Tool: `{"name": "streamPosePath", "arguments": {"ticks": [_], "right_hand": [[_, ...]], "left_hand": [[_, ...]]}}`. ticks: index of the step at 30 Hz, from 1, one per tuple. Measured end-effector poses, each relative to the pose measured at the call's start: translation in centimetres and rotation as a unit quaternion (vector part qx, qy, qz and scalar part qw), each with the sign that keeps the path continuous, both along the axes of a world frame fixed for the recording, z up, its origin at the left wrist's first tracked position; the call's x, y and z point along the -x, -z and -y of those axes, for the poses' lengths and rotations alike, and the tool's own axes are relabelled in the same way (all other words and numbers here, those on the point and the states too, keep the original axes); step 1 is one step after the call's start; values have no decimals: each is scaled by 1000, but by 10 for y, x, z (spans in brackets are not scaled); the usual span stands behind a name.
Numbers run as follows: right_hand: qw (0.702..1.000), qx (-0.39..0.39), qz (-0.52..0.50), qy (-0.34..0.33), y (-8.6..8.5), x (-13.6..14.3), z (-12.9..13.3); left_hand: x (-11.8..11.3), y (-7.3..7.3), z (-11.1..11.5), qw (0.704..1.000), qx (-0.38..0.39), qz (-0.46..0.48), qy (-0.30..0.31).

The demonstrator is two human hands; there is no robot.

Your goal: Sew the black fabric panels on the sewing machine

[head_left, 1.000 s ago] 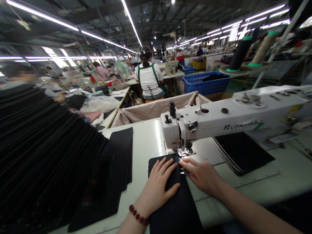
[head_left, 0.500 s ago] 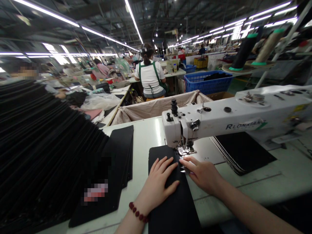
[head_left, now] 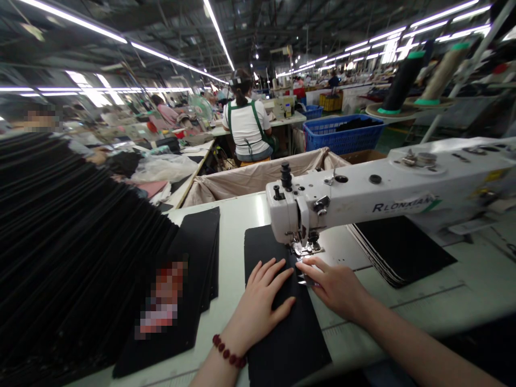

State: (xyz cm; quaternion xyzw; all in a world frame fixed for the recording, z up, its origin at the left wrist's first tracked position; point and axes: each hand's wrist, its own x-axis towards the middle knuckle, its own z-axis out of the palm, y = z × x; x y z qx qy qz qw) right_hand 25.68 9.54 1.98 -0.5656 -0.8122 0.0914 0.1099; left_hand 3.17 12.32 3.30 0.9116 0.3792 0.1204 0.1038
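At six o'clock, our black panel [head_left: 288, 344] has slid farther past the sewing machine [head_left: 342, 199] — stitching seems to be advancing — under our flat, spread left hand [head_left: 264, 303], our right hand [head_left: 336, 287] loosely gripping metal snips [head_left: 301, 280].

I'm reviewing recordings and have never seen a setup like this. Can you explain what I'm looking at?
There is no robot here: these are a person's bare hands, seen from a camera worn on the head, looking forward and down. The white machine is a sewing machine on a pale table. The left hand lies flat, fingers spread, on a black sheet whose far part reaches beside the needle area. The right hand rests at the sheet's right edge; pointed metal blades poke out beneath its fingers, though whether it grips them is unclear. A big heap of black sheets stands at left, a smaller stack at right.
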Motion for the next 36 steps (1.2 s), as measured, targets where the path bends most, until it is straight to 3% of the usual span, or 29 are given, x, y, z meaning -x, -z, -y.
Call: {"name": "streamPosePath", "arguments": {"ticks": [36], "right_hand": [[1000,-3,-13,-3,7,-1,1]], "left_hand": [[0,8,-4,1000,-13,9,-20]]}}
